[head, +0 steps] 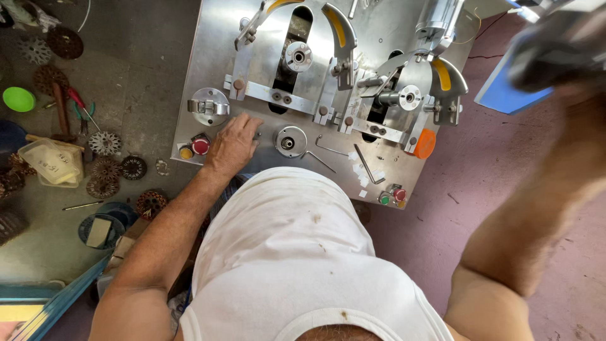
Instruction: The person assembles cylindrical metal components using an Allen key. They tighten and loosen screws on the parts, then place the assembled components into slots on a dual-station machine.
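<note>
Person in a stained white undershirt (297, 252) stands over a shiny steel machine plate (208, 57), seen from above.

Left hand (232, 144) lies palm down on the plate near its front edge, fingers spread loosely and flat. It grips nothing; fingertips rest on bare metal. At about 9 o'clock from the hand, just beside it, sits a red push button (201, 146), with a yellow button (185, 153) touching distance further out the same way. At 11 o'clock, near the hand, a round chrome clamp fitting (209, 106). At 3 o'clock, close by, a round steel hub (290, 141), and past that two bent hex keys (328, 149) lying loose on the plate.

Right arm is raised high at the frame's 2 o'clock corner. Right hand (555, 50) is blurred and very near the lens; something dark seems to be about it, but I cannot tell whether the hand is closed or open, or what it has.

Further back on the plate: two curved winding arms with yellow strips (338, 28), an orange cap (425, 143), and a red and green button pair (391, 196) at the plate's near right corner.

On the floor at 9 o'clock: scattered round toothed stator cores (104, 143), red-handled pliers (81, 104), a green bowl (19, 99).
</note>
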